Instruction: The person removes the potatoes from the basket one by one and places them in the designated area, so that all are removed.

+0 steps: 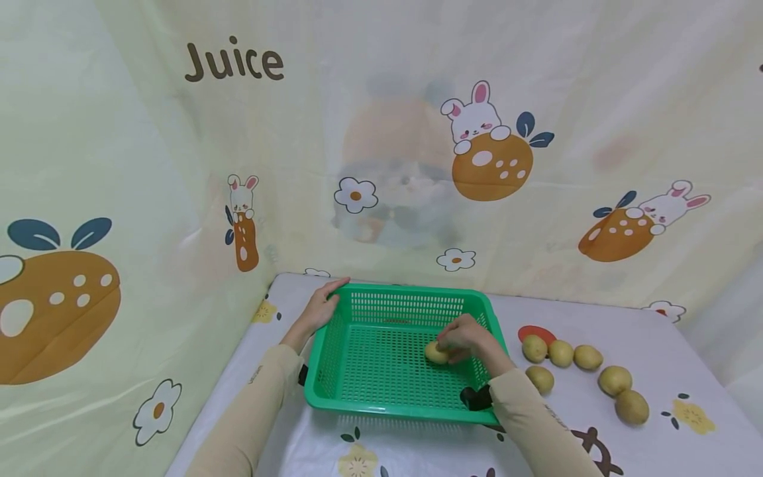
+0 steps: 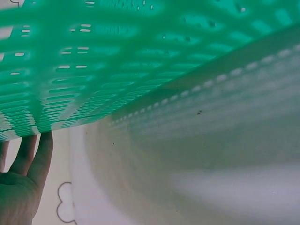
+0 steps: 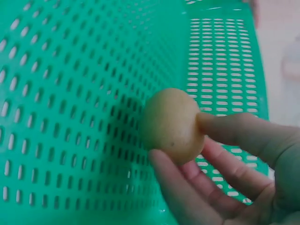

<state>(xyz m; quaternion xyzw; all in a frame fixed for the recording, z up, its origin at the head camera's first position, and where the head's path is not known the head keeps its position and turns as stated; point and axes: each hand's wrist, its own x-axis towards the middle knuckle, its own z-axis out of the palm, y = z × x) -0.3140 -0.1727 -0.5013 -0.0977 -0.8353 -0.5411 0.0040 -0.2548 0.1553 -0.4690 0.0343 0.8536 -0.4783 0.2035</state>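
A green plastic basket (image 1: 405, 411) with slotted walls and floor stands on the table, its inside facing up. At its far left corner my left hand (image 1: 322, 306) holds the rim; in the left wrist view the fingers (image 2: 42, 157) reach up along the outside of the wall. Inside the basket, toward the right, my right hand (image 1: 466, 336) pinches a potato (image 3: 172, 124) between thumb and fingers. This potato is close over the slotted floor; whether it touches cannot be told. It is the only potato visible in the basket.
Several loose potatoes (image 1: 588, 358) lie on the printed tablecloth (image 1: 644, 457) right of the basket. A red round patch (image 1: 536, 333) shows behind the nearest ones. A printed curtain (image 1: 405, 132) rises behind the table and along its left side.
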